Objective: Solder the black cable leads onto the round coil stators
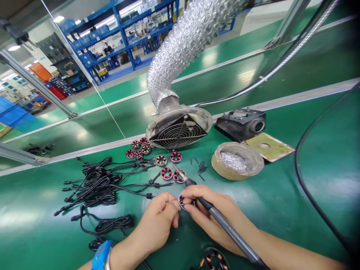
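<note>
My right hand [213,213] is closed. A soldering iron [222,223] lies across it, its tip pointing away toward the ring-shaped motor stators. The same hand's thumb and fingers also pinch a small stator [182,201] with red windings. My left hand [160,215] is closed in a pinch at the stator's left edge; what lies between those fingertips is hidden. Just beyond the hands sit more stators, among them one with red windings [166,173] and one with copper-coloured windings [161,160]. A larger wound stator [215,259] is partly cut off at the bottom edge.
Bundled black cables [98,183] lie to the left. A fume extractor hood [178,129] on a silver duct [185,45] hangs over the back. At right stand a taped bowl [237,161], a yellow sponge [268,145] and a black iron holder [243,123]. Small black tubes [201,167] lie nearby.
</note>
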{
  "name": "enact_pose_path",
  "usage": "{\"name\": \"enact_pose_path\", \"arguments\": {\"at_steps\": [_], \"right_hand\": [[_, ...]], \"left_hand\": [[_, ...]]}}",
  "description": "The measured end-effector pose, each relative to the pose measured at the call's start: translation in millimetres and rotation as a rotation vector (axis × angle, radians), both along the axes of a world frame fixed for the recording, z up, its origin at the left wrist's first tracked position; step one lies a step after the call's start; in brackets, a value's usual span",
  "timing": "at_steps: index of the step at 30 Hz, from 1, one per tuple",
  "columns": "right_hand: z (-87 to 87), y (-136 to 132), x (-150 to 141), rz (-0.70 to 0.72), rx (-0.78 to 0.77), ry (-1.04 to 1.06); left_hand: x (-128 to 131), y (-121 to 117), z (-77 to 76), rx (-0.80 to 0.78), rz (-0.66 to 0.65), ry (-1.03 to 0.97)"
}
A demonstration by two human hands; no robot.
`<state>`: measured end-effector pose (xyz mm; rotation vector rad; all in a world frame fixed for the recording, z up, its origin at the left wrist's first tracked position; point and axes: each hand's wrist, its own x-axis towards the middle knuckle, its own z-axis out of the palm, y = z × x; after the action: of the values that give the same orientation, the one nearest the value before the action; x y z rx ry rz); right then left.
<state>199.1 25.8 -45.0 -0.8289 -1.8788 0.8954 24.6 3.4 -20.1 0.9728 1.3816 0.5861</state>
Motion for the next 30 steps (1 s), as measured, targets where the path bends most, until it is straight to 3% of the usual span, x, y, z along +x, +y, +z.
{"name": "enact_pose_path", "arguments": {"at_steps": [6, 12, 15, 20, 25, 30], "right_hand": [[1.4, 1, 10, 0.017, 0.158, 0.054], [27.8, 3, 41, 0.058, 0.218, -0.124], [37.4, 0, 51, 0.057, 0.199, -0.091], [38.8, -3, 49, 0.060, 0.088, -0.092], [39.8, -2, 45, 0.085, 0.109, -0.043], [42.9, -7, 41, 0.015, 0.097, -0.056]], "left_hand": [[2, 0, 1.9, 0.051, -0.001, 0.063], [3, 1, 1.8, 0.060, -0.022, 0.064], [1, 1, 0.5, 0.052, -0.018, 0.059], [1, 2, -0.9, 0.043, -0.013, 0.044], [2, 2, -0.4, 0.031, -0.011, 0.043], [2, 2, 2.5, 0.046, -0.025, 0.059]]}}
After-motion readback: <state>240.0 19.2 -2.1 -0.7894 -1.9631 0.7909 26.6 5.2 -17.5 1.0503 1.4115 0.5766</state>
